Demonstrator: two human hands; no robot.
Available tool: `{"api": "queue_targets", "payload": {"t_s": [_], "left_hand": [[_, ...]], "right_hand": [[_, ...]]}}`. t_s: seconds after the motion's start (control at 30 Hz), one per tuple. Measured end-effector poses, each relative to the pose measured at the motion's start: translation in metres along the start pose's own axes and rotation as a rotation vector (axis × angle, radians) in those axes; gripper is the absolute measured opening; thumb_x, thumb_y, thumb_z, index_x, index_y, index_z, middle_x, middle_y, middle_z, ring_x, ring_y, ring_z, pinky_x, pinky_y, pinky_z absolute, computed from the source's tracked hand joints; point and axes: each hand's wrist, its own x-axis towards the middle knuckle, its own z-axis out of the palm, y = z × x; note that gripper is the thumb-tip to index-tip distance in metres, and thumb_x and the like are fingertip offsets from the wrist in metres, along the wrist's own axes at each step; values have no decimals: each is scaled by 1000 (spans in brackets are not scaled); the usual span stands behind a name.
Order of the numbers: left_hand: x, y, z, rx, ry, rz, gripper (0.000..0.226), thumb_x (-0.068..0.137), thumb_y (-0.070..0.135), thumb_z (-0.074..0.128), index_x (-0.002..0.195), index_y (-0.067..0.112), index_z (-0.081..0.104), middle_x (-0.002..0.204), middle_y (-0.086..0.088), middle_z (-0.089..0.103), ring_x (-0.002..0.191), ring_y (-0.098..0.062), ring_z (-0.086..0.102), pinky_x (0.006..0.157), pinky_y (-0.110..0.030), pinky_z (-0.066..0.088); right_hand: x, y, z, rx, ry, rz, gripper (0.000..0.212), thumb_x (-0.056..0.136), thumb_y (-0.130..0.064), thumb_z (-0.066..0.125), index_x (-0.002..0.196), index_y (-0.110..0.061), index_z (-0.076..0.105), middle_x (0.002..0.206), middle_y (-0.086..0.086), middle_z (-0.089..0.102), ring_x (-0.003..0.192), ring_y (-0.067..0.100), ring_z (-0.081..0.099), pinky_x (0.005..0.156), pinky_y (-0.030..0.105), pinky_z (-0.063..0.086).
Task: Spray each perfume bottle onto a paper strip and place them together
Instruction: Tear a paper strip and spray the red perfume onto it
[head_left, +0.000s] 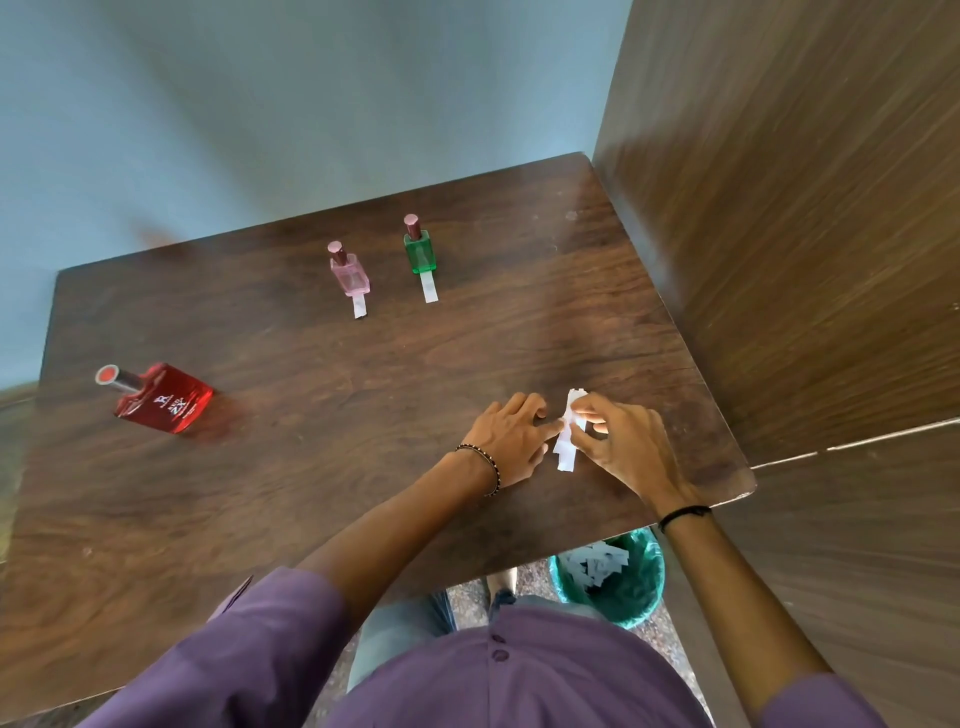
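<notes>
Since the paper strips (567, 431) near the table's (311, 467) right front edge are thin & floppy, both hands (511, 441) (618, 439) pinch the stack; prob best peeling one by its end w/ fingertips.

The dark brown wooden table (322, 467) is showing a smooth grained veneer with a dull sheen. At the left, the red glass perfume bottle (165, 399) is gleaming glossy, its silver collar looking like metal. The pink glass bottle (350, 274) and green glass bottle (420, 251) at upper centre are shining translucent. The white paper strips (567, 441) are looking matt.
</notes>
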Motion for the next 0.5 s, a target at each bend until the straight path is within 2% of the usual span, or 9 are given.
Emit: {"api": "queue_targets", "payload": {"t_s": [0.17, 0.27, 0.33, 0.43, 0.5], "left_hand": [[1, 1, -1, 28, -11, 17, 47, 99, 31, 47, 145, 27, 42, 144, -4, 39, 131, -23, 39, 93, -36, 43], [0, 1, -2, 69, -12, 70, 49, 96, 25, 48, 145, 22, 42, 153, -2, 34, 131, -23, 41, 92, -37, 44], [1, 2, -1, 109, -32, 124, 49, 97, 23, 44, 146, 19, 41, 157, 2, 31, 129, -22, 43, 91, -37, 41], [3, 2, 0, 162, -55, 161, 46, 98, 22, 41, 144, 18, 44, 159, 5, 30, 126, -21, 44, 88, -36, 38], [4, 2, 0, 184, -59, 166, 47, 98, 22, 42, 145, 17, 44, 160, 5, 30, 126, -21, 44, 86, -35, 38]], "right_hand": [[-2, 5, 6, 73, 55, 31, 18, 89, -18, 77, 106, -14, 76, 100, 2, 82, 88, 21, 79, 79, 39, 63], [-4, 5, 11, 140, 115, 20, 8, 89, -13, 79, 97, -10, 79, 96, 3, 81, 80, 18, 77, 70, 30, 64], [-7, 4, 14, 209, 169, 58, 6, 87, -6, 80, 92, -5, 78, 92, 6, 79, 77, 18, 74, 71, 23, 61], [-13, 1, 17, 270, 241, 148, 4, 87, 0, 78, 90, -2, 76, 88, 7, 78, 74, 17, 72, 73, 2, 48], [-15, -2, 19, 292, 256, 185, 4, 89, 1, 76, 92, -1, 76, 89, 10, 78, 76, 19, 72, 73, 4, 48]]}}
